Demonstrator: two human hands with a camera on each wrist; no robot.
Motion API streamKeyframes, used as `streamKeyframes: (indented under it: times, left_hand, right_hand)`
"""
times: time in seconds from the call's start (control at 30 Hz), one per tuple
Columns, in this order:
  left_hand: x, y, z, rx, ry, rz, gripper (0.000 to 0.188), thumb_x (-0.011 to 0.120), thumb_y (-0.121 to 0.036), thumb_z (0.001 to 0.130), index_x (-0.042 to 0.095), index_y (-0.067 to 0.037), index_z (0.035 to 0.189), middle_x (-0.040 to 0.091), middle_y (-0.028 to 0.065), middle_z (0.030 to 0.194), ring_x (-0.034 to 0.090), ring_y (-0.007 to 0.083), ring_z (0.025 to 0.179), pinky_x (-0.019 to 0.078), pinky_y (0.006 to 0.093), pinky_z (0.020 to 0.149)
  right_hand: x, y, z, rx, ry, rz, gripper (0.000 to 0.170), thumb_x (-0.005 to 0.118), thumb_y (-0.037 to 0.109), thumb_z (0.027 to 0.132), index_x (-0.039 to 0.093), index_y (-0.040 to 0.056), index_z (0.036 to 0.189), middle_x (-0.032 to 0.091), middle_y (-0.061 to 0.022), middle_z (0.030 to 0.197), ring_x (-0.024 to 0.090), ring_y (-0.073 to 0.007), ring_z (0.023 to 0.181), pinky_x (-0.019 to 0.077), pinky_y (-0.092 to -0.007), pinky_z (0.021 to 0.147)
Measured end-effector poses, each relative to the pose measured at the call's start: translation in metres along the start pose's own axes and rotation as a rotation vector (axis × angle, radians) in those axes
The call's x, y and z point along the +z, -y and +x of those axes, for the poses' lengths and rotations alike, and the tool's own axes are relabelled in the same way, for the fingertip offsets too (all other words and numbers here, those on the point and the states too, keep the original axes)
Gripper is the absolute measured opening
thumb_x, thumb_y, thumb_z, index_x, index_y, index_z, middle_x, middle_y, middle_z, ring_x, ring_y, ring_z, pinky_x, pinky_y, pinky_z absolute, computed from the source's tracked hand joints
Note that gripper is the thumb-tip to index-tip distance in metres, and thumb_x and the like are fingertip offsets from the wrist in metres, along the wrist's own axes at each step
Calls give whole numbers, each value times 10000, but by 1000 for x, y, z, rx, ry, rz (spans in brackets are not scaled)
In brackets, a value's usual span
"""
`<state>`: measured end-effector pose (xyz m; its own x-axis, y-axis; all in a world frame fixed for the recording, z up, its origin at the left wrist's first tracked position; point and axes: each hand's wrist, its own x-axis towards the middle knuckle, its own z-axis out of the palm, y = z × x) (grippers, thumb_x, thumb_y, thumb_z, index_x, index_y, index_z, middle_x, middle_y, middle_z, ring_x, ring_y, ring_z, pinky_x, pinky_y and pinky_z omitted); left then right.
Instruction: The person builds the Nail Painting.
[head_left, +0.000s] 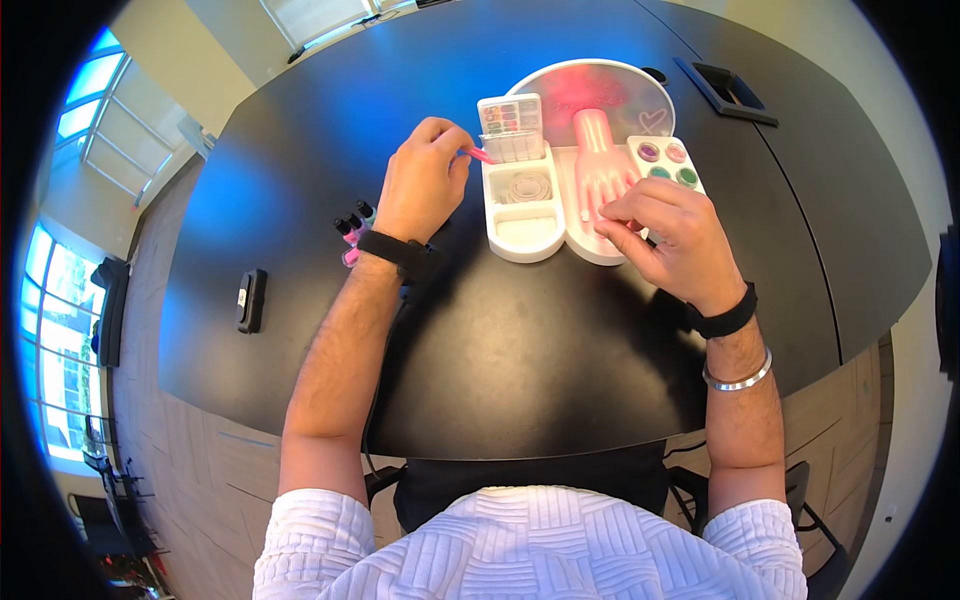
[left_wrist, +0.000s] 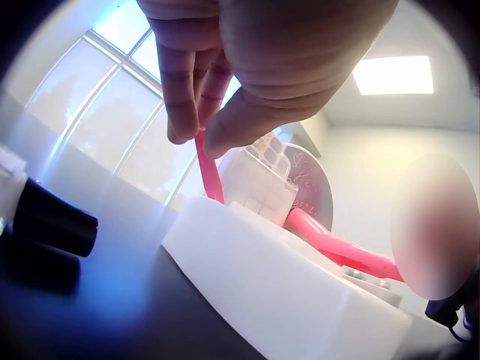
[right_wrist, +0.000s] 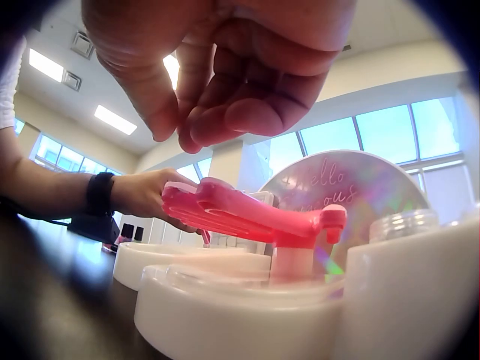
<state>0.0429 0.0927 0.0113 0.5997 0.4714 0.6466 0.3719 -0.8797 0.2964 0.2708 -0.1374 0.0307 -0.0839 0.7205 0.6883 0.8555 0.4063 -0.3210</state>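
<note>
My left hand (head_left: 425,180) pinches a slim pink stick (head_left: 481,155) between thumb and fingertips. In the left wrist view the stick (left_wrist: 209,172) points down beside the left edge of a white organizer tray (left_wrist: 270,277). Above the fingertips of a pink model hand (head_left: 598,172) hovers my right hand (head_left: 675,235), its fingers loosely bent. The right wrist view shows a gap between that hand (right_wrist: 174,141) and the model hand (right_wrist: 247,217); nothing is visible between thumb and forefinger. A clear case with small colored pieces (head_left: 510,118) stands at the tray's back left.
Small nail polish bottles (head_left: 350,228) lie left of my left wrist. Farther left is a black object (head_left: 251,300). Jars of colored material (head_left: 660,160) sit in the organizer's right section, a round mirror (head_left: 640,90) behind. A black frame (head_left: 725,90) lies at back right.
</note>
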Motion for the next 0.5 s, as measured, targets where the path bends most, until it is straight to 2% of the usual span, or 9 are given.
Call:
streamKeyframes:
  times: [0.13, 0.23, 0.4, 0.5]
  left_hand:
    - [-2, 3, 2, -7, -1, -12, 125, 758, 39, 943, 756, -3, 1060, 763, 132, 1029, 777, 286, 901, 643, 387, 861]
    - [-3, -1, 2, -18, 82, -48, 139, 758, 28, 951, 757, -4, 1087, 770, 137, 1055, 777, 297, 913, 641, 386, 870]
    - [-12, -9, 4, 1, 125, 8, 177, 774, -5, 955, 751, -14, 1131, 781, 149, 1032, 768, 313, 907, 622, 404, 827]
    - [-33, -7, 9, 33, 125, -4, 178, 797, -15, 934, 757, -12, 1108, 780, 147, 993, 757, 301, 866, 609, 409, 798]
  right_hand:
    - [0, -1, 0, -3, 2, 0, 100, 864, 92, 916, 776, 45, 911, 722, -78, 821, 685, -265, 687, 548, -375, 640]
    - [0, -2, -1, -6, -2, 1, 100, 865, 94, 914, 778, 44, 909, 721, -76, 817, 685, -261, 688, 548, -374, 639]
    - [0, -3, 0, -9, -6, 8, 99, 870, 102, 905, 791, 43, 914, 717, -71, 814, 687, -258, 693, 550, -375, 640]
    - [-1, -2, -1, -7, -13, 16, 97, 873, 106, 901, 800, 44, 917, 716, -68, 815, 689, -257, 699, 555, -378, 646]
